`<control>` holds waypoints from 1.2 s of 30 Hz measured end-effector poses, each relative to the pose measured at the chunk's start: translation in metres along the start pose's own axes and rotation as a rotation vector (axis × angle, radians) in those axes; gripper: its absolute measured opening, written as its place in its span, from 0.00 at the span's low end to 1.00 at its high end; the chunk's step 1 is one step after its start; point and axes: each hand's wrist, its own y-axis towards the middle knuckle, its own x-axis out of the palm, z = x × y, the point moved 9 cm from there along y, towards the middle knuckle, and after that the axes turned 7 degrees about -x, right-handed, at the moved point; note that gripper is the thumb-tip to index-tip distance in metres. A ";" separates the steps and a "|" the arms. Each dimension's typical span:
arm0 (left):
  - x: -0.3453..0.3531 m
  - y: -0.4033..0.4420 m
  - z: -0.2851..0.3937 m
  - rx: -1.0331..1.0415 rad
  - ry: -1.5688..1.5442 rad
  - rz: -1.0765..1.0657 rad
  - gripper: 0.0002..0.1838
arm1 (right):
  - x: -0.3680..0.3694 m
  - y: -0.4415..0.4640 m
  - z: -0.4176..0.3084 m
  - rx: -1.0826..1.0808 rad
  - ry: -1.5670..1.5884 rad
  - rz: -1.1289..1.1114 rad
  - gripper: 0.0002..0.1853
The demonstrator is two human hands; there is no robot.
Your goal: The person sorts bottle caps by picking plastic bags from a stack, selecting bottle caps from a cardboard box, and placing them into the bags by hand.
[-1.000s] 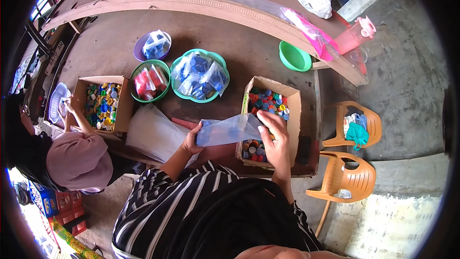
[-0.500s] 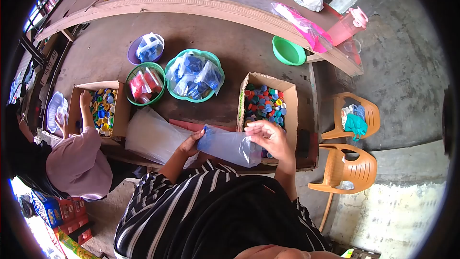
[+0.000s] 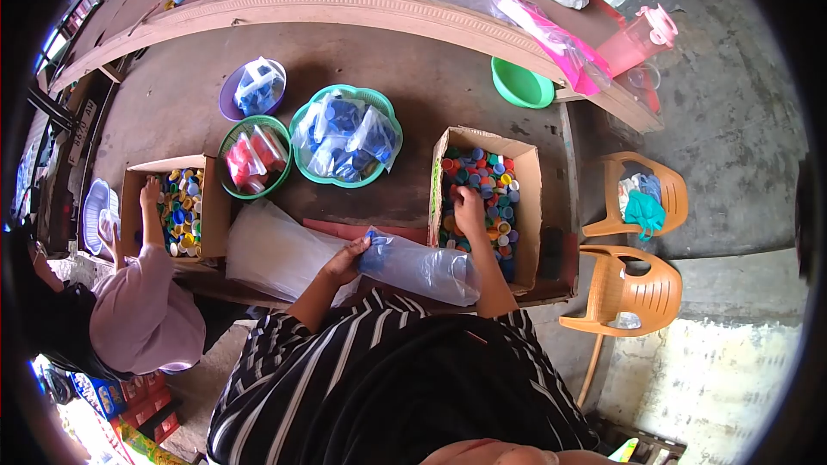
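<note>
My left hand point(image 3: 346, 260) is closed on a clear plastic bag point(image 3: 422, 270) with blue caps at its held end; the other end lies toward the right. My right hand point(image 3: 469, 211) is inside the right cardboard box point(image 3: 529, 207), among mixed bottle caps point(image 3: 500, 179). Its fingers are bent together, and whatever they hold is too small to make out. A stack of flat clear bags point(image 3: 280, 245) lies left of my left hand. Beyond it are a green basket with bagged red caps point(image 3: 250, 160) and a turquoise basket with bagged blue caps point(image 3: 345, 133).
A co-worker point(image 3: 142, 310) at the left reaches into another cap box point(image 3: 215, 207), beside a lilac basket point(image 3: 93, 207). A purple bowl point(image 3: 228, 103) and a green bowl point(image 3: 523, 86) stand farther back. A wooden rail point(image 3: 284, 4) crosses behind; orange chairs point(image 3: 637, 293) stand right.
My right hand has let go of the bag's end and moved up into the right box. My left hand keeps the bag. The co-worker's hand has gone into the left box.
</note>
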 end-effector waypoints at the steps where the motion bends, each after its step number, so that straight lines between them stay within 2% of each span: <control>1: 0.000 -0.001 0.002 0.004 0.008 0.004 0.24 | 0.005 0.003 -0.001 -0.016 -0.091 0.025 0.11; 4: 0.001 -0.004 0.008 0.018 0.030 0.014 0.25 | 0.018 0.009 0.008 0.073 -0.269 -0.006 0.09; 8: -0.001 -0.006 0.012 0.022 0.029 0.015 0.25 | 0.014 0.015 0.014 0.053 -0.213 -0.017 0.08; 11: -0.003 -0.003 0.010 0.027 0.021 0.009 0.26 | 0.010 0.015 0.026 0.085 -0.003 -0.108 0.13; 14: -0.020 0.006 0.003 0.038 0.018 0.017 0.27 | 0.002 0.001 0.037 0.355 0.547 -0.125 0.15; 15: -0.021 0.006 0.001 0.039 0.017 0.022 0.27 | -0.005 -0.004 0.037 0.351 0.570 -0.125 0.17; 19: -0.021 0.008 -0.002 0.032 0.015 0.022 0.29 | -0.020 -0.034 0.045 0.475 0.958 0.011 0.22; 22: -0.017 0.008 -0.004 0.034 0.034 0.007 0.29 | -0.033 -0.050 0.035 0.535 1.007 -0.073 0.18; 26: -0.009 0.003 -0.004 0.048 0.054 0.021 0.29 | -0.051 -0.062 0.035 0.470 0.805 -0.031 0.17; 29: 0.008 -0.004 0.001 0.065 0.047 0.053 0.26 | -0.062 -0.074 0.038 0.443 0.701 0.019 0.17; 32: 0.012 -0.007 0.003 0.089 0.041 0.055 0.25 | -0.076 -0.081 0.027 0.448 0.817 0.093 0.19; 36: 0.010 -0.005 0.000 0.120 0.027 0.022 0.25 | -0.087 -0.087 0.023 0.417 0.629 -0.003 0.21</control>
